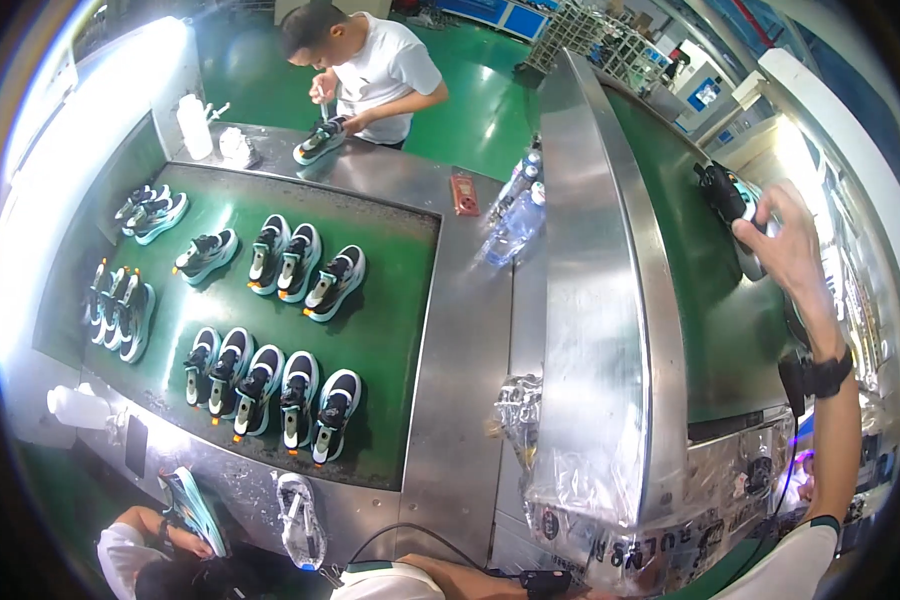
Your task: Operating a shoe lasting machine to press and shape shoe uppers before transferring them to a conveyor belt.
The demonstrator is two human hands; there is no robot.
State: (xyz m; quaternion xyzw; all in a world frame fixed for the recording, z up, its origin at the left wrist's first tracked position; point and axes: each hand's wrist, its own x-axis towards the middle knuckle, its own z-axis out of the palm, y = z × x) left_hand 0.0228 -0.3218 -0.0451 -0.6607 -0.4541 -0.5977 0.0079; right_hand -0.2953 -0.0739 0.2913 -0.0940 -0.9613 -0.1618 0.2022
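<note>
Head-worn fisheye, facing down, wide, near overhead

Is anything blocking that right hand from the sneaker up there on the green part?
No, nothing visible stands between them. The fingers of the right hand come right up to the black-and-teal sneaker and overlap it in the picture. The hand hides part of the sneaker.

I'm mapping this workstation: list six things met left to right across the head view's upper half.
White squeeze bottle, sneaker held by a co-worker, red rectangular object, clear plastic bottle, metal side panel, black sneaker in the right hand.
</note>
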